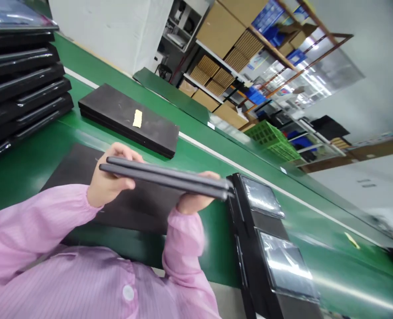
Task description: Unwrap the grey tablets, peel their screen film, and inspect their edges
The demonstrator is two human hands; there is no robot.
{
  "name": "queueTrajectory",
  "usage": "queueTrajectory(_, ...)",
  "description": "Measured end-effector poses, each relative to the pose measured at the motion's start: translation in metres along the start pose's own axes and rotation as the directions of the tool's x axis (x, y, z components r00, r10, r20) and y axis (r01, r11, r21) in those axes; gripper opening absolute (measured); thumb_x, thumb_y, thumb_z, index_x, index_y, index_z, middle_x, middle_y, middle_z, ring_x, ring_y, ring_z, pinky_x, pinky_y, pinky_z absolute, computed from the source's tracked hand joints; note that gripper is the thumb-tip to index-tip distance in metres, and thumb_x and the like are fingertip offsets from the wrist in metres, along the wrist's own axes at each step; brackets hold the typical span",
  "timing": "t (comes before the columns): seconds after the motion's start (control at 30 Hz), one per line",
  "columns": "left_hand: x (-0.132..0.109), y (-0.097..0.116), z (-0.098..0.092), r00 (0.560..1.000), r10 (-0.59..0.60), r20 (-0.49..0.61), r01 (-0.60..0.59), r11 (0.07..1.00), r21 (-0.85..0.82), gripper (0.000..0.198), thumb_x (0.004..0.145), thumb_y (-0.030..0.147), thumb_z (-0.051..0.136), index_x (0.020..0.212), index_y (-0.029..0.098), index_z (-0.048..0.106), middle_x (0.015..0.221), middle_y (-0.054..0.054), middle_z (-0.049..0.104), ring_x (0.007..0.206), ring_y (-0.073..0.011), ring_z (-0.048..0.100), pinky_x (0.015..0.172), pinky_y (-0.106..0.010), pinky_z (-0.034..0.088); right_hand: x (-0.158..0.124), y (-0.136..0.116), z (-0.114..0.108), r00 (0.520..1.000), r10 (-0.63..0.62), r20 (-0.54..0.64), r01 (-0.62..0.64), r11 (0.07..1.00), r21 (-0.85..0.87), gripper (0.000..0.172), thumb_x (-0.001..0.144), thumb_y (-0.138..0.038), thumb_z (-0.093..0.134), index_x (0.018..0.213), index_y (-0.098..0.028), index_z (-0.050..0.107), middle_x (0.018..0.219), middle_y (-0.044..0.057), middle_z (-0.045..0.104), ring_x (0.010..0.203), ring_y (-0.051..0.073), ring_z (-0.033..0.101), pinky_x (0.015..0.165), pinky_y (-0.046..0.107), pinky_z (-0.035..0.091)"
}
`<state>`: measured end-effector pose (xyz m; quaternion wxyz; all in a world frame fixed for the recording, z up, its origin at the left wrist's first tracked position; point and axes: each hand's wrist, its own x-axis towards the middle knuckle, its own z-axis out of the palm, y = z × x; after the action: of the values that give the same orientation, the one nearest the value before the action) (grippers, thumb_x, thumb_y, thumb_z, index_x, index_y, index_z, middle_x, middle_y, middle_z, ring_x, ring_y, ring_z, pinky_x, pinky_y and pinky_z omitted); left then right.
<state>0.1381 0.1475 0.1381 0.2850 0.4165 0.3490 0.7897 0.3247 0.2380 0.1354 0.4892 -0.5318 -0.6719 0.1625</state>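
Observation:
Two thin dark tablet-like panels [165, 177], one above the other and seen edge-on, are held up between my hands. Their left end is gripped by my left hand [112, 177], thumb below and fingers behind. At the right end my right hand [198, 195] holds them from beneath and behind, its fingers partly hidden. Below the panels a dark mat [139, 206] lies on the green work surface [216, 248]. To the right, a black foam tray [266, 274] carries film-wrapped flat screens [288, 263].
Black trays holding wrapped flat items [20, 84] are stacked high at the left. A closed black case-like block [126, 117] with a yellow tag [137, 118] lies beyond my hands. Cardboard boxes [218, 29] and a green crate [271, 139] stand on shelving behind.

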Motion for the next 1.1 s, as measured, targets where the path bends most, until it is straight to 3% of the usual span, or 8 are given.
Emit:
queueTrajectory(0.07,0.007,-0.002,0.009,0.986,0.162,0.030,-0.161,0.987,-0.026,0.056,0.054,0.059,0.092,0.074,0.022,0.054,0.068,0.000,0.065,0.060,-0.0170,0.062,0.056,-0.029,0.054,-0.017,0.011,0.020,0.995,0.091,-0.043,-0.088,0.994,0.059,0.060,0.100,-0.046,0.003,0.105,-0.017,0.055,0.063,0.001,0.044,0.054,0.022,0.047,0.058,0.036,0.042)
queueTrajectory(0.17,0.002,-0.010,0.016,0.976,0.199,0.092,-0.202,0.979,0.033,0.053,0.057,0.050,0.093,0.075,0.021,0.053,0.066,0.000,0.065,0.059,-0.0153,0.062,0.053,-0.026,0.050,-0.037,0.022,0.039,0.982,0.178,-0.065,-0.166,0.974,0.156,0.079,0.095,-0.051,-0.014,0.100,-0.020,0.058,0.059,0.002,0.042,0.051,0.024,0.048,0.057,0.038,0.046)
queueTrajectory(0.4,-0.009,-0.025,0.023,0.966,0.254,0.043,-0.258,0.949,0.180,0.055,0.056,0.056,0.092,0.079,0.023,0.053,0.070,0.002,0.063,0.062,-0.0145,0.059,0.059,-0.026,0.047,-0.042,0.000,0.013,0.973,0.217,-0.075,-0.180,0.925,0.336,0.091,0.087,-0.052,-0.027,0.093,-0.019,0.058,0.073,0.012,0.055,0.074,0.029,0.065,0.072,0.043,0.054)
queueTrajectory(0.57,0.030,-0.024,0.037,0.931,0.358,-0.074,-0.311,0.882,0.354,0.058,0.073,0.079,0.064,0.075,0.021,0.057,0.058,0.003,0.050,0.047,-0.0110,0.045,0.046,-0.027,0.033,-0.046,-0.036,0.011,0.938,0.331,-0.104,-0.237,0.830,0.505,0.087,0.092,-0.051,-0.013,0.110,-0.013,0.064,0.088,0.020,0.065,0.096,0.034,0.069,0.078,0.047,0.056)
queueTrajectory(0.73,0.091,-0.011,0.060,0.936,0.287,0.203,-0.332,0.912,0.240,0.071,0.088,0.080,0.037,0.060,0.018,0.058,0.051,0.001,0.047,0.045,-0.0115,0.045,0.049,-0.028,0.035,-0.062,-0.052,-0.003,0.991,0.134,0.020,-0.120,0.805,0.581,0.089,0.093,-0.054,-0.015,0.095,-0.017,0.066,0.097,0.019,0.070,0.098,0.029,0.072,0.083,0.045,0.058)
queueTrajectory(0.87,0.106,-0.018,0.075,0.771,0.010,0.636,-0.158,0.972,0.176,0.073,0.089,0.079,0.037,0.055,0.018,0.056,0.045,-0.001,0.049,0.043,-0.0126,0.045,0.047,-0.028,0.036,-0.045,-0.050,-0.024,0.930,-0.081,0.360,-0.169,0.773,0.611,0.042,0.091,-0.055,0.048,0.079,-0.019,0.066,0.079,0.008,0.070,0.071,0.021,0.068,0.064,0.032,0.057)
queueTrajectory(0.93,0.104,-0.027,0.080,0.760,-0.033,0.649,-0.129,0.971,0.200,0.073,0.090,0.078,0.036,0.057,0.017,0.057,0.048,-0.002,0.052,0.044,-0.0119,0.045,0.047,-0.028,0.034,-0.031,-0.049,-0.029,0.918,-0.079,0.390,-0.191,0.772,0.606,0.023,0.082,-0.037,0.064,0.069,-0.019,0.059,0.068,0.001,0.061,0.061,0.014,0.059,0.056,0.024,0.051)
queueTrajectory(1.1,0.101,-0.044,0.089,0.786,-0.081,0.613,-0.102,0.961,0.257,0.069,0.090,0.075,0.042,0.054,0.017,0.048,0.050,-0.001,0.050,0.048,-0.0108,0.044,0.050,-0.027,0.033,-0.012,-0.047,-0.026,0.941,-0.005,0.337,-0.222,0.744,0.630,0.027,0.077,-0.024,0.066,0.060,-0.020,0.046,0.057,-0.006,0.041,0.051,0.007,0.039,0.047,0.018,0.037)
